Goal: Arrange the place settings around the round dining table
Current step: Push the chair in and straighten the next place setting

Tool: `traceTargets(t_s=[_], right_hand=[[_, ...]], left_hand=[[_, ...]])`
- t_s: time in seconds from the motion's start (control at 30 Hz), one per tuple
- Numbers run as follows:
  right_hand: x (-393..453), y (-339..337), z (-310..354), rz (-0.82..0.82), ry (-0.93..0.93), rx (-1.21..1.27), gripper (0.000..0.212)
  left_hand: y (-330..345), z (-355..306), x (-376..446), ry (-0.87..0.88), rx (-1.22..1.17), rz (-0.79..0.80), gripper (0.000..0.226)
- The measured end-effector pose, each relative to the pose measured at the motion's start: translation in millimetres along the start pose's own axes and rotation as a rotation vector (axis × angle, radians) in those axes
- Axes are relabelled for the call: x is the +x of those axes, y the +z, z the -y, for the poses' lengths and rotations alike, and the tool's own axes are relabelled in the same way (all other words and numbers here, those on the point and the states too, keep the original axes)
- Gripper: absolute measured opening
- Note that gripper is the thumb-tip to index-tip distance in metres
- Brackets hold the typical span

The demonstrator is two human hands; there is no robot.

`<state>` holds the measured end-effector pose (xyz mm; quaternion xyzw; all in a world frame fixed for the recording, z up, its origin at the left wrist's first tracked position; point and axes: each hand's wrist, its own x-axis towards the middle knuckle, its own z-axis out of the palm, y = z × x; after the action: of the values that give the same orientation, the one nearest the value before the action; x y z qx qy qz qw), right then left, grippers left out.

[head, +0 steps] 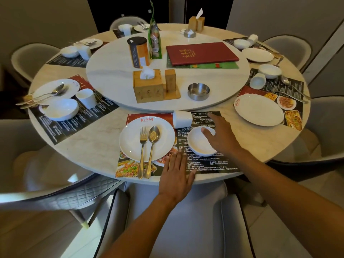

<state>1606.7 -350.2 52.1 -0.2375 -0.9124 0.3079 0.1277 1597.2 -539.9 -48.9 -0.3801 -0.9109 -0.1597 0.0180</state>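
Observation:
The near setting lies on a printed placemat (202,164). On its white plate (130,144) rest a fork (143,144) and a spoon (153,142) side by side. A white cup (182,119) lies on its side at the mat's far edge. My right hand (221,135) rests over the right rim of a small white bowl (197,144), thumb inside it. Flat on the mat beside the plate's lower right lies my left hand (176,174), fingers spread, holding nothing.
Other settings ring the round table (89,146): plate, bowl and cup at left (61,108), plate and cutlery at right (258,108). The lazy Susan (115,81) carries a tissue box, ashtray (198,91), red menu (201,53) and canister. A chair (176,220) stands right below me.

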Motion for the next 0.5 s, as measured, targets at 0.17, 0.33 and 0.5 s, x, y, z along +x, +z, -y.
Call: traceTargets(t_s=[0.17, 0.33, 0.5], right_hand=[[56, 19, 31, 0.245, -0.167, -0.101, 0.067], [92, 51, 48, 0.331, -0.267, -0.324, 0.086], [108, 67, 50, 0.337, -0.289, -0.534, 0.085]], left_hand=[[3, 1, 0, -0.026, 0.081, 0.056, 0.072], [8, 3, 0, -0.032, 0.073, 0.053, 0.069], [10, 1, 1, -0.041, 0.083, 0.043, 0.068]])
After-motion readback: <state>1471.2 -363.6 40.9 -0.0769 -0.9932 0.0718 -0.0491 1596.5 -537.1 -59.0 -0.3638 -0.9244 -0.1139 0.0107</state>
